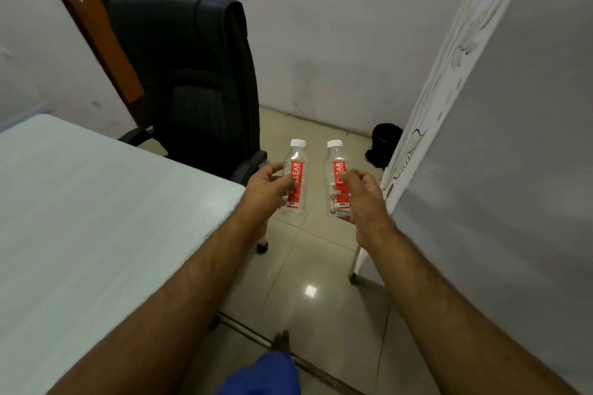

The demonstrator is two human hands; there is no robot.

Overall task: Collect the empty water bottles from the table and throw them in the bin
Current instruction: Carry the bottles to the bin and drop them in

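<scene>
Each hand's fingers clamp an upright bottle, left hand (268,184) on the left bottle (296,178) and right hand (364,194) on the right bottle (337,178), so the carrying step seems underway, next reaching the black bin (385,144) at center right.

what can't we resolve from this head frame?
- Bin: the dark object on the floor is partly hidden by the white panel; its opening is not visible.
- Left bottle and right bottle: small label print unreadable, partly covered by left hand and right hand.
- Table: cut off by left edge.
</scene>
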